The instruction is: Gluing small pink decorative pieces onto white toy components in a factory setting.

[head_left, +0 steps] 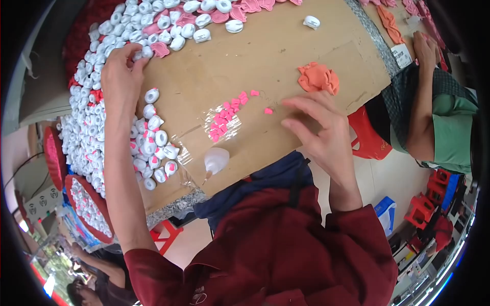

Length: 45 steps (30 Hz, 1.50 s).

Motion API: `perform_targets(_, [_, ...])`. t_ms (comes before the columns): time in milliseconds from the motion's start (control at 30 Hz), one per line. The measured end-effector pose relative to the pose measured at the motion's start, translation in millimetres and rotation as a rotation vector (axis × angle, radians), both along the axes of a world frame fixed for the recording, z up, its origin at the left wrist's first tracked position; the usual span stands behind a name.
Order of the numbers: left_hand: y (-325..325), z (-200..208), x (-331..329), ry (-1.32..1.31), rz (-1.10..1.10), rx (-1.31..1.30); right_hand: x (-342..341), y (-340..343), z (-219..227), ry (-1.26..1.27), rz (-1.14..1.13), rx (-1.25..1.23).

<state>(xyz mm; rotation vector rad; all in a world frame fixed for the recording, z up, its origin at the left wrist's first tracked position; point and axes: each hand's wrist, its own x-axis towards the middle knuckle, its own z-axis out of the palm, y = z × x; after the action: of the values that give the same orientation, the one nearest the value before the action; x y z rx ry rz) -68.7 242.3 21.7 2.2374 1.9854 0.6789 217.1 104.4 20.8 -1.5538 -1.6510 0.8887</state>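
My left hand (122, 74) reaches to the edge of a large pile of small white rounded pieces (113, 57) at the far left. Its thumb and forefinger close around one small white piece (147, 52), beside a pink flat piece (160, 49). My right hand (321, 125) hovers over the board's right part, thumb and fingers apart, with nothing seen between them. Just beyond its fingers lies a crumpled orange rubbery piece (318, 77). Small bright pink bits (222, 120) cluster mid-board, and one loose pink bit (268, 110) lies left of my right fingertips.
A squeeze bottle (216, 160) with a thin tip lies near the front edge of the cardboard (245, 61). White pieces with pink bits (148, 147) gather right of my left forearm. One white piece (311, 22) sits alone far right. Another person's arm (422, 97) works at the right.
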Motion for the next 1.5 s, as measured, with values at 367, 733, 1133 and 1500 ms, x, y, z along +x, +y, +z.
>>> perform_targets(367, [13,-2,1,0.085,-0.004,-0.066,-85,-34,-12,0.136,0.170,0.288])
perform_targets(733, [12,-7,-10,0.154,-0.069,-0.034,-88,-48,-24,0.314,0.223,0.418])
perform_targets(1133, [-22,18,-8,-0.061,-0.040,0.040,-34,-53,-9,0.446,0.005,0.007])
perform_targets(1500, [-218,3,40,-1.464,0.056,-0.544,-11,-28,-11,0.435,-0.224,0.070])
